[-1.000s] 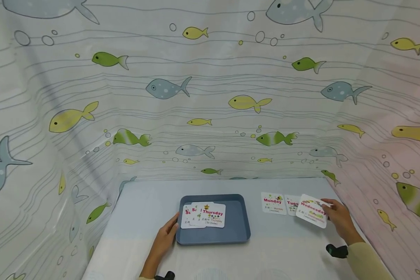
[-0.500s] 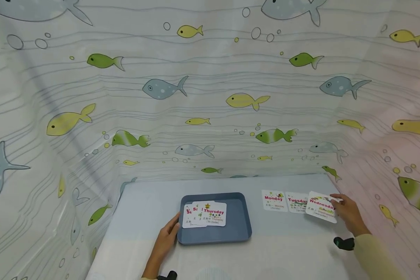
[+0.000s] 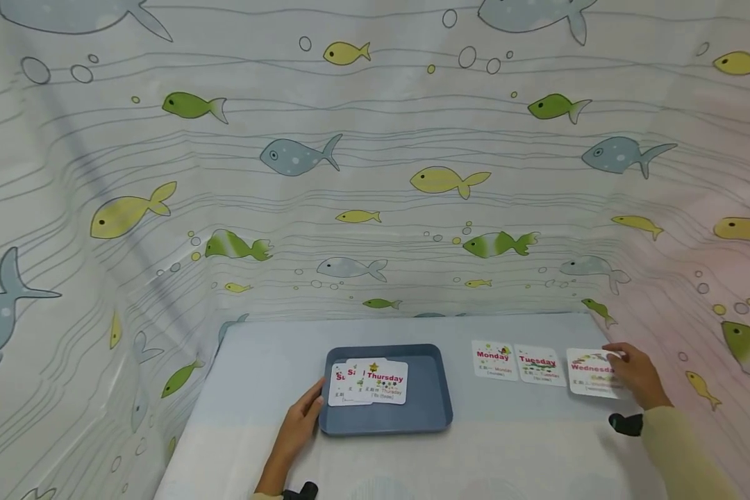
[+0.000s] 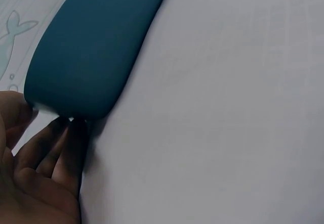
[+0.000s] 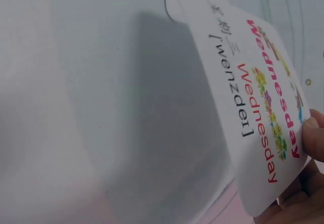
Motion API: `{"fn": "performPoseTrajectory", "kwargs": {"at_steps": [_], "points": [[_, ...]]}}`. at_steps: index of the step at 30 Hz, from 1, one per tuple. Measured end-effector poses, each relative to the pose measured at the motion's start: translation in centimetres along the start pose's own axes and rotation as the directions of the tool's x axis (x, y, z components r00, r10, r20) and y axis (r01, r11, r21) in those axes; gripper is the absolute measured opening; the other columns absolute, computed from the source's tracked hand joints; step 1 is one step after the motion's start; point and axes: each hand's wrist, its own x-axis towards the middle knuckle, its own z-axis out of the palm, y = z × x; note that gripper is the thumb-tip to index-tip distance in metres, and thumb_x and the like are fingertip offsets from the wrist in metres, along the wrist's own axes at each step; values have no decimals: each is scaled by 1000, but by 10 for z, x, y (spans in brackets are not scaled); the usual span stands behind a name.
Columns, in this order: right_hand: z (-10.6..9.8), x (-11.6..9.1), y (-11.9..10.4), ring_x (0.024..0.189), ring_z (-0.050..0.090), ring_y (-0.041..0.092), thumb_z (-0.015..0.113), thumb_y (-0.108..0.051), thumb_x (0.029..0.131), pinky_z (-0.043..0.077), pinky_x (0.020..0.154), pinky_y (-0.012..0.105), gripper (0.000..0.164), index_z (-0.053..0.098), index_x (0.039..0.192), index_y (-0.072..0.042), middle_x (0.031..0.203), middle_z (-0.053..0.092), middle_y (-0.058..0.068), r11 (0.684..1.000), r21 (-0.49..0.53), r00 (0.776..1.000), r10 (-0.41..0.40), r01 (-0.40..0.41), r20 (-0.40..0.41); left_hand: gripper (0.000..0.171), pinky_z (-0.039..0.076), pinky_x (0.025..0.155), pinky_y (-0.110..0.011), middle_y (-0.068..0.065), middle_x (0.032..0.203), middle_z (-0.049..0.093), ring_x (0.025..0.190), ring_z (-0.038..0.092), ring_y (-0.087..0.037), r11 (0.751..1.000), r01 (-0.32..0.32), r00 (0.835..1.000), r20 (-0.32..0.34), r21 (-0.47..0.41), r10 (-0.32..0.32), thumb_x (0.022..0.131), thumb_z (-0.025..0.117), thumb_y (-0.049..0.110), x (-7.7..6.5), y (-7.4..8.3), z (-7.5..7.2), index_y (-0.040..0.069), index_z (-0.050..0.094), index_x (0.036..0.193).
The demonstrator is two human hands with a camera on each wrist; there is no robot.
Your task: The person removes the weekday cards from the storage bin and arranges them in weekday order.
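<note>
A white Wednesday card (image 3: 590,373) is pinched along its right edge by my right hand (image 3: 639,375). In the right wrist view the card (image 5: 253,113) slants above the table with its shadow beside it, the thumb on its printed face and the fingers behind. To its left, the Tuesday card (image 3: 540,365) and Monday card (image 3: 495,360) lie side by side. My left hand (image 3: 300,420) holds the left rim of the blue-grey tray (image 3: 428,413); the left wrist view has thumb and fingertips at the tray's end (image 4: 86,67). Inside the tray, a Thursday card (image 3: 385,383) overlaps other partly covered cards (image 3: 344,394).
A pale cloth covers the table (image 3: 475,458). Behind it and at both sides hangs a fish-patterned curtain (image 3: 381,125). The table's right edge runs close to my right forearm.
My right hand has carried the Wednesday card rightward and lowered it, uncovering the Tuesday card. My left hand stays at the tray's left rim.
</note>
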Motion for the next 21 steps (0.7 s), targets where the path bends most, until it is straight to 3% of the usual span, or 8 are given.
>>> {"fn": "performPoseTrajectory", "kwargs": {"at_steps": [8,16,21], "points": [[-3,15,-4,103,42,44,41,-16,104,41,83,55,42,44,142,3,128,40,35,998,-55,999,-33,34,10,45,31,120,-48,-1,156,45,148,35,-25,999,-47,999,-20,21,48,106,51,25,4,2,-1,19,47,151],[5,22,-4,91,53,36,39,-15,104,46,66,36,39,46,137,3,120,47,34,997,-63,998,-42,45,50,45,30,121,-46,0,157,44,149,34,-24,1000,-16,1000,-12,2,16,106,51,25,4,2,-2,20,47,151],[9,17,-4,87,55,35,37,-14,104,47,60,31,40,45,138,5,120,48,35,997,-72,998,-34,38,54,45,29,122,-47,-1,157,43,150,33,-26,1000,16,1000,-6,-2,-16,106,50,26,1,0,1,20,46,151]]}}
